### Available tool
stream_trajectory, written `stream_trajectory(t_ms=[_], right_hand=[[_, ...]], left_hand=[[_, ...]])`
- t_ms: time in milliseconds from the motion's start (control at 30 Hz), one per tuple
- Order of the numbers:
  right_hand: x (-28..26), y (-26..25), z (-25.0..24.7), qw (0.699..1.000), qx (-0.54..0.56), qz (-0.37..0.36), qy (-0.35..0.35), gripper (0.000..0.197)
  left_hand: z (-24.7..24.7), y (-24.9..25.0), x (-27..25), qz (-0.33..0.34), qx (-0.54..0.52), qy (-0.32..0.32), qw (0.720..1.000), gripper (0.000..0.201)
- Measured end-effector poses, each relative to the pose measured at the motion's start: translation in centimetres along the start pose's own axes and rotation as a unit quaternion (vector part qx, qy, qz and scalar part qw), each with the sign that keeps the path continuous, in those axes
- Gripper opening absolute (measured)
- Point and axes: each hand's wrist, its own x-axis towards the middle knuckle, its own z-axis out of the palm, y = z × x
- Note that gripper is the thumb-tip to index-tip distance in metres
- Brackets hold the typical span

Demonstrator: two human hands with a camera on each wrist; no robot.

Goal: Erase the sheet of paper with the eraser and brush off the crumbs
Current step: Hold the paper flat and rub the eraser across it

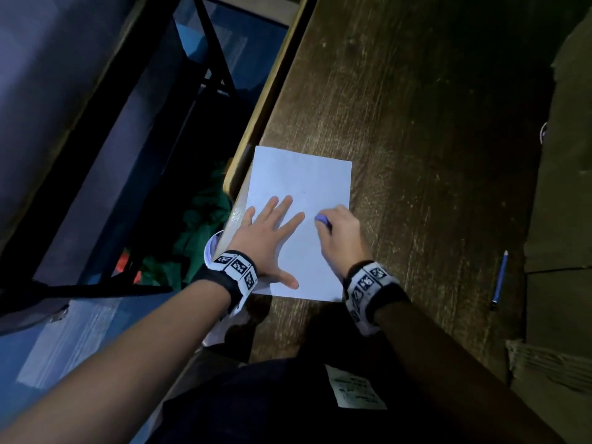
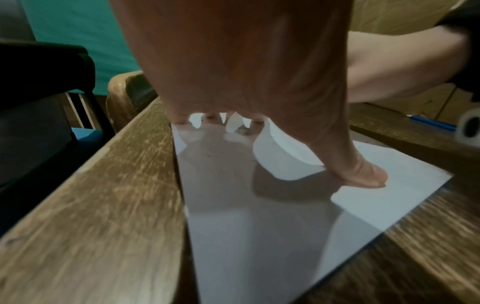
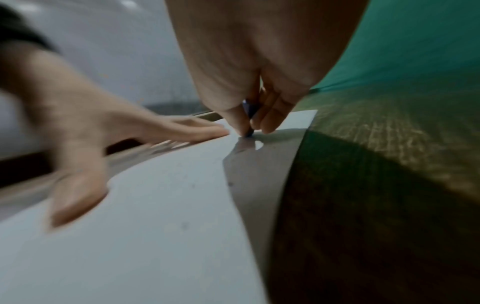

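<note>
A white sheet of paper [image 1: 301,181] lies on the dark wooden desk [image 1: 416,123], its left side at the desk's edge. My left hand [image 1: 272,232] lies flat on the sheet with fingers spread, pressing it down; the left wrist view shows the thumb [image 2: 363,174] on the paper [image 2: 259,236]. My right hand [image 1: 339,232] pinches a small purple-blue eraser [image 1: 322,219] and holds its tip on the paper near the right edge. In the right wrist view the eraser [image 3: 249,131] touches the sheet [image 3: 155,226] between thumb and fingers. Small dark specks lie on the paper.
A blue pencil [image 1: 500,277] lies on the desk to the right of the sheet. A cardboard box [image 1: 563,187] stands along the desk's right side. The desk's left edge [image 1: 266,100] drops off beside a black chair frame [image 1: 211,59] and green cloth [image 1: 198,225].
</note>
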Motion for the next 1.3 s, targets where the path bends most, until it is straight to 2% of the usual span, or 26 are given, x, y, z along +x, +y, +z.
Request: stream_trajectory(t_ms=[67,100,167,200,233,267,333,400,433,533,567,633,700,733,767,800,900,933,967,1067,1100,1133,1167,1233,1267,1300], right_hand=[[-0.7,-0.1,1.0,1.0,0.02,0.008,0.018,0.012],[-2.2,-0.5,1.6,1.0,0.019,-0.019,-0.016,0.012],[-6.0,-1.6,1.8,0.985,0.008,-0.092,-0.143,0.013],[-6.3,-1.4,1.3,0.976,0.005,-0.105,-0.191,0.014],[-5.2,-1.2,0.8,0.975,-0.005,-0.098,-0.199,0.014],[-3.2,-1.0,0.4,0.982,-0.021,-0.081,-0.172,0.014],[0.7,0.0,-0.2,0.998,-0.025,-0.019,-0.054,0.014],[1.6,0.4,0.1,1.0,-0.007,0.001,0.022,0.014],[0.5,0.1,0.8,1.0,-0.011,-0.011,0.01,0.015],[-5.5,-2.1,1.9,0.982,-0.026,-0.086,-0.164,0.019],[-5.6,-2.3,1.4,0.976,-0.03,-0.092,-0.195,0.019],[-2.0,-1.9,0.4,0.987,-0.043,-0.053,-0.147,0.017],[1.9,-0.8,-0.6,0.998,-0.051,0.011,-0.022,0.016],[2.6,-0.3,-0.7,0.999,-0.039,0.027,0.018,0.015],[2.2,-0.2,-0.2,0.999,-0.028,0.02,0.025,0.014],[0.7,-0.7,0.7,1.0,-0.022,-0.005,-0.001,0.013],[-4.2,-2.5,1.8,0.973,-0.034,-0.094,-0.206,0.012],[-3.6,-2.4,1.3,0.97,-0.038,-0.094,-0.223,0.013],[-2.0,-2.1,0.9,0.976,-0.042,-0.085,-0.197,0.015],[1.9,-0.8,0.1,1.0,-0.017,-0.003,-0.001,0.015],[1.6,-0.8,0.5,1.0,0.003,0.008,0.025,0.014],[0.3,-1.2,1.3,1.0,0.013,0.001,0.013,0.013],[-1.6,-2.1,2.0,0.999,0.017,-0.019,-0.031,0.012],[-4.9,-3.4,2.1,0.984,0.003,-0.091,-0.156,0.011],[-4.5,-3.2,1.5,0.979,-0.001,-0.1,-0.18,0.01],[-3.0,-2.8,1.0,0.982,-0.005,-0.086,-0.169,0.011]], left_hand=[[-0.1,0.1,0.0,-0.002,-0.004,-0.004,1.0,0.145],[-0.1,0.1,0.0,-0.003,-0.005,-0.004,1.0,0.145],[-0.2,0.1,-0.1,-0.008,-0.007,-0.003,1.0,0.144],[-0.2,0.1,-0.1,-0.008,-0.009,-0.001,1.0,0.144],[-0.3,0.1,0.0,-0.007,-0.012,-0.002,1.0,0.145],[-0.3,0.1,0.0,-0.006,-0.014,-0.005,1.0,0.145],[-0.2,0.2,0.0,-0.007,-0.011,-0.011,1.0,0.147],[-0.3,0.2,0.0,-0.009,-0.013,-0.014,1.0,0.148],[-0.3,0.2,0.1,-0.009,-0.014,-0.016,1.0,0.148],[-0.4,0.3,0.2,-0.016,-0.013,-0.008,1.0,0.147],[-0.4,0.3,0.2,-0.016,-0.013,-0.007,1.0,0.147],[-0.4,0.3,0.2,-0.015,-0.01,-0.011,1.0,0.148],[-0.4,0.3,0.1,-0.014,-0.005,-0.016,1.0,0.149],[-0.4,0.3,0.1,-0.014,-0.005,-0.015,1.0,0.149],[-0.4,0.3,0.1,-0.014,-0.008,-0.014,1.0,0.15],[-0.3,0.3,0.2,-0.013,-0.012,-0.013,1.0,0.149],[-0.1,0.1,0.2,-0.016,-0.02,-0.003,1.0,0.147],[-0.1,0.1,0.2,-0.015,-0.019,-0.002,1.0,0.147],[-0.1,0.1,0.3,-0.014,-0.017,-0.006,1.0,0.148],[-0.2,0.2,0.3,-0.011,-0.011,-0.013,1.0,0.15],[-0.2,0.2,0.2,-0.011,-0.012,-0.012,1.0,0.15],[-0.2,0.2,0.2,-0.01,-0.016,-0.01,1.0,0.149],[-0.1,0.2,0.2,-0.011,-0.019,-0.007,1.0,0.147],[-0.2,0.1,0.1,-0.013,-0.022,0.0,1.0,0.143],[-0.2,0.1,0.2,-0.013,-0.021,0.001,1.0,0.143],[-0.3,0.2,0.2,-0.012,-0.018,-0.001,1.0,0.145]])
